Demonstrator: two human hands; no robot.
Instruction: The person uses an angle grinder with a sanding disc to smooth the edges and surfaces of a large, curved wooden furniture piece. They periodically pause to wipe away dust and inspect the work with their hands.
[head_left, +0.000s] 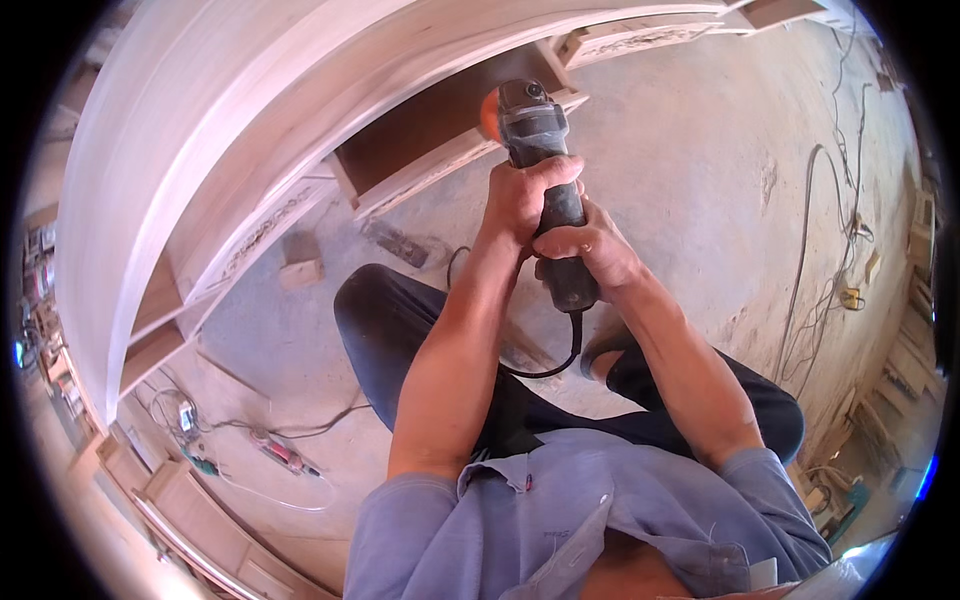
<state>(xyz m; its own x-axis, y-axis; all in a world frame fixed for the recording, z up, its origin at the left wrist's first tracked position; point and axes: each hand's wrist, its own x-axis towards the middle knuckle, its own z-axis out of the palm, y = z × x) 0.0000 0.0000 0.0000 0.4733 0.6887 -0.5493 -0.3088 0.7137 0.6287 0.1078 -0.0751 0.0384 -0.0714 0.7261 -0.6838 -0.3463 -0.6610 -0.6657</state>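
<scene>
Dusty grey concrete floor (pixel 690 170) below. I'm gripping the black, long-bodied power tool (pixel 565 208) with orange disc (pixel 490 115): left fingers (pixel 558 170) nearer its head, right fingers (pixel 563 239) nearer the black cord (pixel 577 345). Long axis points away from me, head tipped left toward pale wooden furniture (pixel 300 120); contact unclear.

1 red tool (pixel 278 452) and cables (pixel 807 205) lie on the floor (pixel 690 150).

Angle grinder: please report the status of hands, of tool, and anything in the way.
Left hand and right hand closed around angle grinder. Orange disc near wooden rail, contact unclear. Cord curves from rear end, clear of disc.
</scene>
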